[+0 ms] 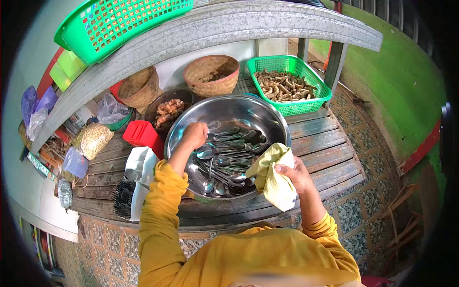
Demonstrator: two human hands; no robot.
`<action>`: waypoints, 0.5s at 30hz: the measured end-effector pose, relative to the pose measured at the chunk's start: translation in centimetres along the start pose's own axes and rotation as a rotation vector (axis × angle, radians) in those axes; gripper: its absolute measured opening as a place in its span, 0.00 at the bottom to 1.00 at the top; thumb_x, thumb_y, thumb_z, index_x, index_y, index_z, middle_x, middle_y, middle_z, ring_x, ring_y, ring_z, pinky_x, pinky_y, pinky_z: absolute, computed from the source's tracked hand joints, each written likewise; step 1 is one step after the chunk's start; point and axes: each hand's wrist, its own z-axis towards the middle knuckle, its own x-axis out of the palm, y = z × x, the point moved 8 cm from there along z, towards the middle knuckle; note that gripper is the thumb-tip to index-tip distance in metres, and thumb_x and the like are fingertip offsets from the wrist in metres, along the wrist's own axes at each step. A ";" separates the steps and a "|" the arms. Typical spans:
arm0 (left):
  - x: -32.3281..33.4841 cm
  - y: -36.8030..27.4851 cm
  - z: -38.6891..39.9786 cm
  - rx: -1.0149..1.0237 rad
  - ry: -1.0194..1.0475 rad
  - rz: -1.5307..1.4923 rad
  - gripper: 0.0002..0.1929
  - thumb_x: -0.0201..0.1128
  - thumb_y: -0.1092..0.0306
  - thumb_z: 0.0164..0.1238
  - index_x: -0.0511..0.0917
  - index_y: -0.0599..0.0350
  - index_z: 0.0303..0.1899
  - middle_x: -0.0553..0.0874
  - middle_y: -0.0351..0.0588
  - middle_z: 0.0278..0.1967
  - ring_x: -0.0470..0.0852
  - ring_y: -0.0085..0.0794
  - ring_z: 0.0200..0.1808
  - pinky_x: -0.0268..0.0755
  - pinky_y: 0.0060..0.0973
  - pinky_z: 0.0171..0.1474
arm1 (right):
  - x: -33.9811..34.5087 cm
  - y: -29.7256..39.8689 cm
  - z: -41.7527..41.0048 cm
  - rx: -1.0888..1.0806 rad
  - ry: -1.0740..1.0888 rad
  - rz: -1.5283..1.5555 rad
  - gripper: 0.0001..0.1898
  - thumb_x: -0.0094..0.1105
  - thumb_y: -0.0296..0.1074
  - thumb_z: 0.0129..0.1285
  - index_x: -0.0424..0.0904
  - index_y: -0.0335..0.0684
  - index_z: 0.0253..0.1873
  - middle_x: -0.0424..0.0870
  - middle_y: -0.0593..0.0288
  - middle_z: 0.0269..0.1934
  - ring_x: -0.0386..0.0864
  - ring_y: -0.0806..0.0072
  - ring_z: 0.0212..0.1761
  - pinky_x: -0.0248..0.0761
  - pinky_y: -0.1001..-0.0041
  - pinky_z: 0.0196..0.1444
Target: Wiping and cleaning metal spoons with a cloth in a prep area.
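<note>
A large stainless steel basin [229,104] stands on the wooden slatted table, with a heap of metal spoons [229,154] inside it. Over the basin's left part is my left hand [195,135], its fingers curled; whether something is held in them cannot be told. My right hand [296,174] grips a pale yellow-green cloth [276,175] at the basin's right rim, and the cloth hangs partly over the spoons. Left of the basin are a white plastic holder [140,161] with dark-handled cutlery [124,199] at its near end, and a red plastic holder [143,134].
Behind the basin stand woven baskets [211,84], a dark bowl of orange-brown pieces [170,111] and a green basket of brown roots [324,95]. A grey shelf [222,21] arches above, bearing another green basket [107,46]. Bagged goods [96,140] lie at the left.
</note>
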 end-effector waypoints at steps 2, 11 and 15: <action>-4.7 -1.0 -1.4 0.044 -0.339 -0.265 0.05 0.60 0.73 0.49 0.79 0.58 0.30 0.81 0.52 0.28 0.81 0.40 0.30 0.72 0.30 0.34 | 0.0 0.2 -0.2 0.001 -0.008 0.051 0.15 0.60 0.30 0.53 0.72 0.33 0.45 0.79 0.61 0.34 0.78 0.78 0.32 0.72 0.79 0.36; -15.9 -6.7 -12.7 0.216 -0.972 -0.914 0.03 0.60 0.77 0.55 0.78 0.65 0.31 0.81 0.41 0.29 0.76 0.18 0.31 0.69 0.17 0.38 | 1.7 5.9 -1.2 -0.261 0.006 0.157 0.12 0.54 0.29 0.57 0.71 0.32 0.45 0.80 0.60 0.33 0.78 0.79 0.29 0.73 0.79 0.34; -14.1 -13.8 -13.2 0.342 -0.629 -0.964 0.04 0.65 0.75 0.49 0.79 0.63 0.27 0.80 0.43 0.27 0.76 0.23 0.32 0.67 0.21 0.37 | 5.5 6.5 -0.7 -0.285 0.177 0.050 0.17 0.56 0.31 0.57 0.68 0.32 0.51 0.78 0.61 0.39 0.76 0.80 0.37 0.71 0.79 0.40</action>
